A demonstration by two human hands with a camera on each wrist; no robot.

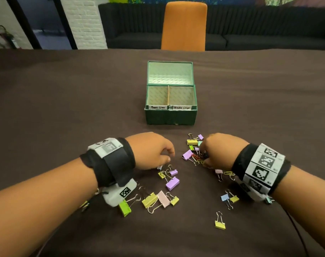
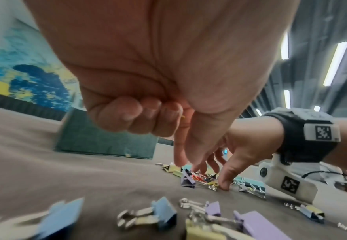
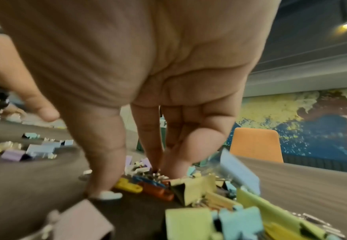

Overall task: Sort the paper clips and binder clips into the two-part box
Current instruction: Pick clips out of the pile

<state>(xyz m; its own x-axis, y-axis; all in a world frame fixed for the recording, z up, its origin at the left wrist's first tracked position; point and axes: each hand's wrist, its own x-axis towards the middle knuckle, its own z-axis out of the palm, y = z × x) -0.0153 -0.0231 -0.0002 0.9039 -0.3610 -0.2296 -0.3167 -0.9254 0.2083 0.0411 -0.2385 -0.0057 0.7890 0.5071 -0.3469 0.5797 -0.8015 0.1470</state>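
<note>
The green two-part box (image 1: 171, 116) stands open mid-table, its left part labelled Paper Clips and its right part Binder Clips; I see nothing inside either. My left hand (image 1: 167, 158) hovers low left of a small heap of coloured paper clips (image 1: 198, 157). Three of its fingers (image 2: 135, 116) curl into the palm, and a thin yellow paper clip (image 2: 182, 116) peeks out between them. My right hand (image 1: 204, 154) reaches down over the heap (image 3: 147, 183), thumb tip (image 3: 104, 193) on the cloth, fingers on the far side. Pastel binder clips (image 1: 172, 183) lie scattered around both hands.
More binder clips lie nearer me: yellow and pink ones (image 1: 158, 199), a green one (image 1: 125, 208), a blue one (image 1: 225, 197) and a lone yellow one (image 1: 220, 224). The brown tablecloth (image 1: 65, 108) covers the table. An orange chair (image 1: 184, 25) stands beyond the far edge.
</note>
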